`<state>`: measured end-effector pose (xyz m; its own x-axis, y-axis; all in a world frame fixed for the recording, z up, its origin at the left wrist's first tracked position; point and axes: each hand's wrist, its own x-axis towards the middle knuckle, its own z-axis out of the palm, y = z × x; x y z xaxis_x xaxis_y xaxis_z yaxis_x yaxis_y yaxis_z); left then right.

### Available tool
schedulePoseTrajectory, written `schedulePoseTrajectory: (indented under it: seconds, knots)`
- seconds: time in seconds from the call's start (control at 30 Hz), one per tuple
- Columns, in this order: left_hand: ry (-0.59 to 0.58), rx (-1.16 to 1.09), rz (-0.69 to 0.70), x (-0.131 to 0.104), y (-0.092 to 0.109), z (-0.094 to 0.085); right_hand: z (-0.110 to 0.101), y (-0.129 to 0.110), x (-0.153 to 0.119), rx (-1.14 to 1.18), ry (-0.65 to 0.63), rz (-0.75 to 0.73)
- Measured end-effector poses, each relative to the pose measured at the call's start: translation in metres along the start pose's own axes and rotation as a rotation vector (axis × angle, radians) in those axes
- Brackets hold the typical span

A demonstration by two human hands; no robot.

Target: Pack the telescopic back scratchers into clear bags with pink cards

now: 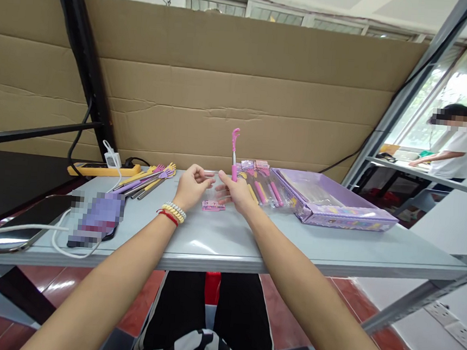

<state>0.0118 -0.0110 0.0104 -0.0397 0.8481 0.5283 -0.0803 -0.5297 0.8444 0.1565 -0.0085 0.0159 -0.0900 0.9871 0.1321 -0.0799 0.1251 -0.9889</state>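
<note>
My right hand (240,193) is closed around the pink handle of a telescopic back scratcher (234,156), which stands upright with its curved pink claw at the top. With its fingertips pinched together, my left hand (194,187) holds the edge of a clear plastic bag (211,195). The bag hangs between both hands, and its pink printed label (213,206) is at the bottom, close to the table. Fingers of my right hand show behind the clear film. Just right of my right hand lie several bagged back scratchers (262,185) with pink and yellow handles.
A purple display box (346,215) lies at the right. Loose back scratchers (151,179) are piled at the left, near a yellow power strip (103,169), a phone (94,220) and white cables. Cardboard (241,88) walls the back. A person (461,143) works at the far right.
</note>
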Motion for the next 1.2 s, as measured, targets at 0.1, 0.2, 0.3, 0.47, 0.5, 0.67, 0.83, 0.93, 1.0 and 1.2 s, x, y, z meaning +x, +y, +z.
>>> schedulePoseTrajectory:
  seconds: [0.1,0.2,0.3,0.47,0.5,0.67,0.83,0.93,1.0,1.2]
  knots:
    - [-0.066,0.037,0.015,-0.002,-0.001,0.002,-0.001,0.003,0.001,0.009,-0.030,0.026]
    - [-0.059,0.006,-0.017,0.000,-0.002,0.001,-0.004,0.004,0.002,0.035,-0.032,0.021]
    - [0.033,-0.063,-0.034,0.004,-0.002,-0.002,-0.008,0.004,0.002,-0.007,-0.052,-0.002]
    - [0.276,-0.197,-0.109,0.012,-0.002,-0.008,-0.011,0.004,0.003,-0.070,-0.157,0.008]
    - [0.333,-0.214,-0.115,0.014,-0.001,-0.010,-0.011,0.004,0.003,-0.079,-0.172,0.028]
    - [0.605,-0.352,-0.129,0.022,0.005,-0.021,-0.011,0.006,0.004,-0.024,-0.231,0.057]
    - [0.390,-0.487,-0.300,0.022,0.009,-0.021,-0.010,0.005,0.004,0.080,-0.232,-0.044]
    - [0.261,-0.116,-0.425,0.020,0.001,-0.017,-0.007,0.003,0.004,0.042,-0.165,-0.045]
    - [0.294,0.173,-0.490,0.021,-0.006,-0.018,-0.007,0.001,0.004,0.000,-0.072,-0.011]
    - [0.234,0.562,-0.627,0.029,-0.014,-0.054,-0.010,-0.010,0.003,0.107,-0.041,0.112]
